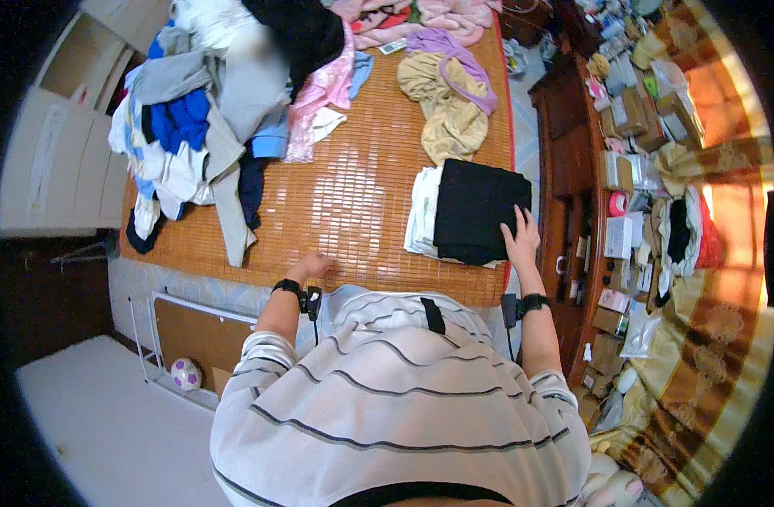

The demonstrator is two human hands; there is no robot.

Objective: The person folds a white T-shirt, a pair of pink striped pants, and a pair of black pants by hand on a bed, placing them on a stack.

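Observation:
On the right side of a bamboo mat (355,209) lies a folded black garment (479,206), on top of folded white clothes (423,209) that stick out on its left. My right hand (523,237) rests on the black garment's right edge with its fingers spread. Low over the mat's near edge is my left hand (314,266), its fingers loosely bent and slightly blurred. No object shows in it. A large heap of loose clothes (177,127), in grey, blue, white and black, covers the mat's far left. Pink lacy cloth (320,95) hangs from that heap.
Crumpled beige cloth (447,108) and a purple-edged piece (441,44) lie beyond the folded stack. Pink bedding (450,16) is at the far end. A dark wooden cabinet (567,158) borders the right. Below left, a ball (186,374) sits by a white-framed board (200,333).

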